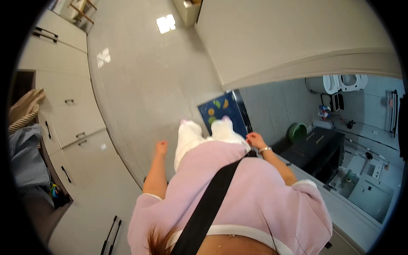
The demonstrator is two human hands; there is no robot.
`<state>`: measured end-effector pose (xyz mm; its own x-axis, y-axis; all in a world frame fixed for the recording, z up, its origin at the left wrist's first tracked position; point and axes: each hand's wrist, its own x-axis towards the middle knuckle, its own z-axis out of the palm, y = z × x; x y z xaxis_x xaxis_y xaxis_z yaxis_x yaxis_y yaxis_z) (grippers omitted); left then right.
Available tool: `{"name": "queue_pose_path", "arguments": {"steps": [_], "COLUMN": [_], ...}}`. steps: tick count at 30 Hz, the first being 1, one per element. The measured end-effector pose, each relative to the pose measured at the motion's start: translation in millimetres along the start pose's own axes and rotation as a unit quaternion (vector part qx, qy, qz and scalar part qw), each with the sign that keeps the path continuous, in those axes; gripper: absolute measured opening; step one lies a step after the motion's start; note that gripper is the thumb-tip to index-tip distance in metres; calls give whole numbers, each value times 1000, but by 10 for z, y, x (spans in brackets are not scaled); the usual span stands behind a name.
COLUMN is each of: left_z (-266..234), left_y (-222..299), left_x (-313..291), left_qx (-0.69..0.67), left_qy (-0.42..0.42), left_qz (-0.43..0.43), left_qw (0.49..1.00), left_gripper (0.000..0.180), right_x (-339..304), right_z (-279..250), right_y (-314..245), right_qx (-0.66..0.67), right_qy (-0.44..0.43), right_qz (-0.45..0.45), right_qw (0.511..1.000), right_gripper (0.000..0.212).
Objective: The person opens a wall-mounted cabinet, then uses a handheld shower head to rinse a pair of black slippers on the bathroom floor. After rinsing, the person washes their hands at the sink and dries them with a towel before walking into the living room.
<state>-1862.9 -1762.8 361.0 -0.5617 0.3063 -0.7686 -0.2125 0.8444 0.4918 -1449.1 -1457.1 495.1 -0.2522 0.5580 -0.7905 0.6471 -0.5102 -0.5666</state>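
My left hand [161,147] hangs out beside my left hip, its fingers curled in and nothing showing in them. Close by my right hip is my right hand [255,139], also with bent fingers and no object visible; a silvery bracelet [265,149] circles that wrist. A black strap [208,199] crosses my pink top [272,187] and ends near the right hand. Below, my feet in white trousers [190,136] stand at the edge of a dark blue floor mat [219,111] with fruit pictures.
Pale cabinets [80,114] with black handles line the left, with an open niche holding grey cloth [29,157]. A pale wall [297,38] is ahead right. The bathroom at right holds a toilet [329,84], a green basin [297,132] and a dark vanity [312,148].
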Motion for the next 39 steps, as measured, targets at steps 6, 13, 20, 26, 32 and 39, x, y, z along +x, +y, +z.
{"name": "queue_pose_path", "arguments": {"steps": [6, 13, 20, 26, 32, 39], "left_z": [423, 1667, 2227, 2130, 2247, 2307], "left_y": [516, 1553, 1922, 2153, 2535, 2656], "left_x": [-82, -397, -854, -733, -757, -839], "left_qx": [80, 193, 221, 318, 268, 246], "left_qy": [33, 23, -21, 4, 5, -4], "left_qz": [31, 83, 86, 107, 119, 111], "left_qw": [996, 977, 971, 942, 956, 963], "left_gripper": [16, 21, 24, 27, 28, 23], "right_x": [-31, -11, -76, -29, 164, 382], "right_z": [-430, -1561, -2242, -2417, -2535, -2508], "right_y": [157, 738, 1092, 1102, 842, 513], "right_qx": [114, 150, 136, 105, 47, -3], "right_qy": [3, 40, 78, 98, 88, 63], "right_qz": [-48, 45, 81, 28, 29, 27], "right_qw": [992, 987, 984, 989, 995, 998], "right_gripper": [8, 9, 12, 14, 14, 14]}}
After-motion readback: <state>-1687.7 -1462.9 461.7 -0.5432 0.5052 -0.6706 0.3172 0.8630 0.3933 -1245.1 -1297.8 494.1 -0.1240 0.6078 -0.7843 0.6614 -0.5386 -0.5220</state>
